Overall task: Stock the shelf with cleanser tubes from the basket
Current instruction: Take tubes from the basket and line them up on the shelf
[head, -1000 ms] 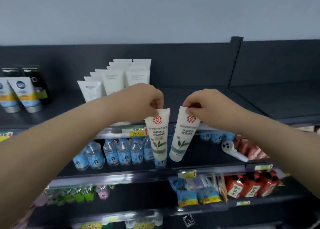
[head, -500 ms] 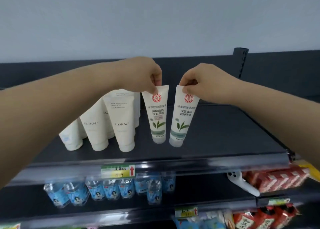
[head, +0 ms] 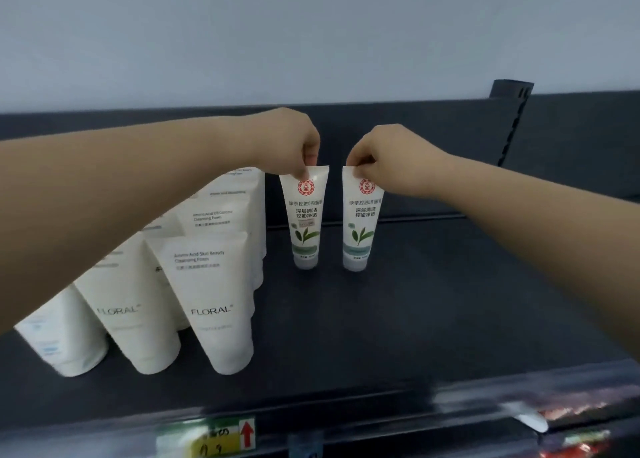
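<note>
Two white cleanser tubes with a red round logo and green leaf print stand cap-down on the dark top shelf (head: 433, 312), near its back. My left hand (head: 291, 142) pinches the crimped top of the left tube (head: 304, 222). My right hand (head: 388, 156) pinches the top of the right tube (head: 360, 222). Both tubes are upright, a small gap apart, and their caps touch or nearly touch the shelf. The basket is out of view.
Several larger cream FLORAL tubes (head: 214, 301) stand in rows to the left, close beside the left tube. The shelf's back panel (head: 433, 128) rises just behind my hands. A yellow-green price tag (head: 221, 438) sits on the front rail.
Both hands carried the tubes up from in front of the lower shelves and back over the top shelf, then down toward its surface. The view has moved closer to the shelf.
</note>
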Motion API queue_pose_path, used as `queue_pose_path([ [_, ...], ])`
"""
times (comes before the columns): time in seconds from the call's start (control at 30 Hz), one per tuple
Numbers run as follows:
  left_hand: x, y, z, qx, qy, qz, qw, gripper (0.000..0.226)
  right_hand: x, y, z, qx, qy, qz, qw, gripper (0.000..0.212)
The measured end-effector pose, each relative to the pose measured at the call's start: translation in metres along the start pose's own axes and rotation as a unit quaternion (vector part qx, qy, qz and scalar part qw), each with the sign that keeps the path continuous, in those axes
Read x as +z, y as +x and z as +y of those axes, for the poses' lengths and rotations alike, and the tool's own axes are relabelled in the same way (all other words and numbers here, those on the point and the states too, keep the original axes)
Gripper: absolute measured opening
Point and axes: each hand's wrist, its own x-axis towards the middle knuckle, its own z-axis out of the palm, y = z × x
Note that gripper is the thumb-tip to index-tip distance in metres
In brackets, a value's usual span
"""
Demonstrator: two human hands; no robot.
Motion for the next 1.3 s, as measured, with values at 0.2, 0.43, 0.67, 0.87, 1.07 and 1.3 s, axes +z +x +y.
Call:
queue_pose_path([
  [0.2,0.012,0.029,-0.014,-0.006,-0.001,0.008,1.0,0.017,0.015,0.031,0.01,0.004,-0.008,0.006,1.0,0.025],
  [0.43,0.021,0.042,-0.021,-0.004,0.004,-0.005,1.0,0.013,0.023,0.048,0.02,0.014,-0.006,0.0,1.0,0.026],
  [0.67,0.024,0.043,-0.024,-0.008,0.002,-0.005,1.0,0.014,0.026,0.051,0.021,0.019,-0.004,-0.005,1.0,0.027],
  [0.87,0.023,0.043,-0.024,-0.014,0.003,0.0,1.0,0.019,0.026,0.049,0.015,0.015,-0.007,-0.014,1.0,0.026],
  [1.07,0.022,0.038,-0.023,-0.016,0.001,0.006,1.0,0.023,0.027,0.046,0.014,0.022,-0.014,-0.02,0.999,0.029],
  [1.3,0.019,0.026,-0.019,-0.02,0.003,0.027,0.999,0.036,0.025,0.038,0.012,0.026,-0.032,0.026,0.999,0.036],
])
